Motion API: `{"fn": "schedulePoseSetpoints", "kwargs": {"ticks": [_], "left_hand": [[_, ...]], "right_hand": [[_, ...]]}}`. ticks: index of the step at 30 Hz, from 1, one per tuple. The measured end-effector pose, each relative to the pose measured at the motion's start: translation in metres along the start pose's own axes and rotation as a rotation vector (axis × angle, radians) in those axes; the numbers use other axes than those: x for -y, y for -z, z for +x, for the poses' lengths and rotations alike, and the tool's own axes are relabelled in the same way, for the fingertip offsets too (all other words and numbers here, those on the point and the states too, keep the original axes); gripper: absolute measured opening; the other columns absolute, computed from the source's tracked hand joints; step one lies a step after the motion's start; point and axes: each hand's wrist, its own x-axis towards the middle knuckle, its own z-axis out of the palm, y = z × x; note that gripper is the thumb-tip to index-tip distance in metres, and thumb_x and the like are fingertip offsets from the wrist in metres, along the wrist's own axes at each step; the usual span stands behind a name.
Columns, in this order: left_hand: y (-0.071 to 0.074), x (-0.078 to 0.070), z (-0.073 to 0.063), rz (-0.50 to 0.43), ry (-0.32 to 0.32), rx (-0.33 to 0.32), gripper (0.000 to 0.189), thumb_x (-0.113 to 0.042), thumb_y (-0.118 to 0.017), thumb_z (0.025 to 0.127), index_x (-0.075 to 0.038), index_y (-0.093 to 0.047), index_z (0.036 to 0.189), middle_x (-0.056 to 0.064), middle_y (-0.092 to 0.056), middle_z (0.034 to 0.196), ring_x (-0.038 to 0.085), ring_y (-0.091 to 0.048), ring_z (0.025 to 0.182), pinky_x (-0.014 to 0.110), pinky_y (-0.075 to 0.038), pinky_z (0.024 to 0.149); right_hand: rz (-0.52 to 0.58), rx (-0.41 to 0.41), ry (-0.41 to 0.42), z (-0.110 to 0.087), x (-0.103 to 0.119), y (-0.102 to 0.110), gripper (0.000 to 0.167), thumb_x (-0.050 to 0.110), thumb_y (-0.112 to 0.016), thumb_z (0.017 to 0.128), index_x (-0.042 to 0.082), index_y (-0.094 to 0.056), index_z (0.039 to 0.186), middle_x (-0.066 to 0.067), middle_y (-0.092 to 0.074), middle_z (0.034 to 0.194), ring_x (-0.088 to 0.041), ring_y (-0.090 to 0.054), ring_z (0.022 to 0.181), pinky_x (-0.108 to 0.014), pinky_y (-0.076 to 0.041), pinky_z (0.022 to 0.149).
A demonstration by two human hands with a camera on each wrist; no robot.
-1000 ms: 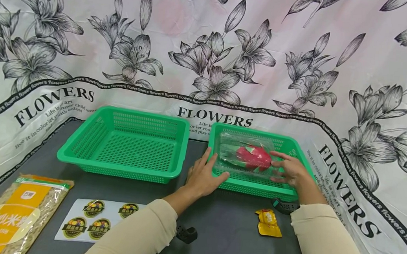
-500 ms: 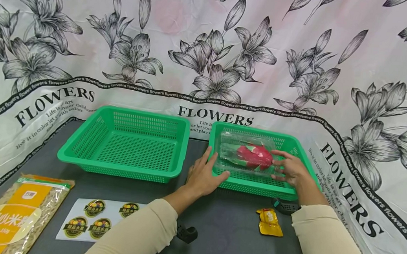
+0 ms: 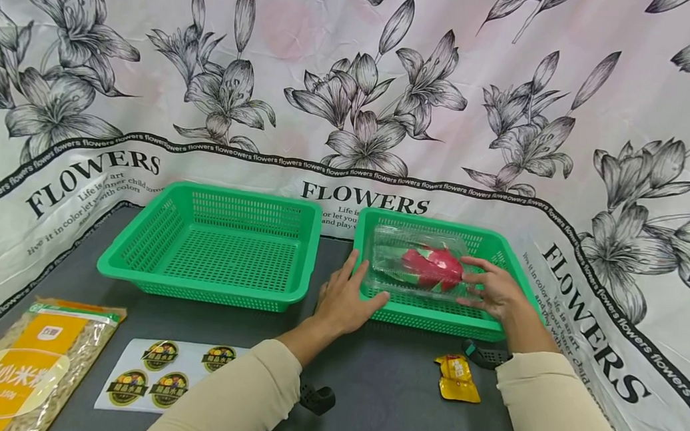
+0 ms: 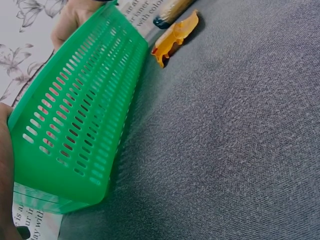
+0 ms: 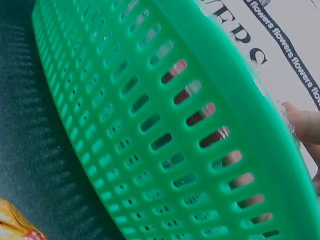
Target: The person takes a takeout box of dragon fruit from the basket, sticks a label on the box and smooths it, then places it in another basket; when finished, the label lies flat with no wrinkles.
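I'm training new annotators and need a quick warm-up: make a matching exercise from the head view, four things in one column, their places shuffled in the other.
Things:
1. dragon fruit
2. yellow packet
3. sticker sheet
4. left hand

Places:
A. on the table, just left of the right sleeve
B. at the left end of the basket on the right
C. inside the clear container
D. between the large bag and the left sleeve

Right pairs: 1-C, 2-A, 3-D, 4-B
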Motion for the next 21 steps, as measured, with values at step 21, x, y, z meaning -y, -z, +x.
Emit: {"fn": "schedulePoseSetpoints", "kwargs": {"ticks": [21], "left_hand": [[0.0007, -0.0001, 0.0013, 0.016, 0.007, 0.003, 0.08, -0.063, -0.05, 0.09, -0.017, -0.032, 0.153, -0.003, -0.007, 0.161, 0.034, -0.03, 0.136, 0.065, -0.027, 0.099]], "right_hand": [[0.147, 0.055, 0.06, -0.0081, 0.0035, 0.0042, 0.053, -0.007, -0.042, 0.099, 0.023, -0.044, 0.143, -0.001, 0.03, 0.154, -0.037, 0.018, 0.139, -0.05, -0.05, 0.085]]}}
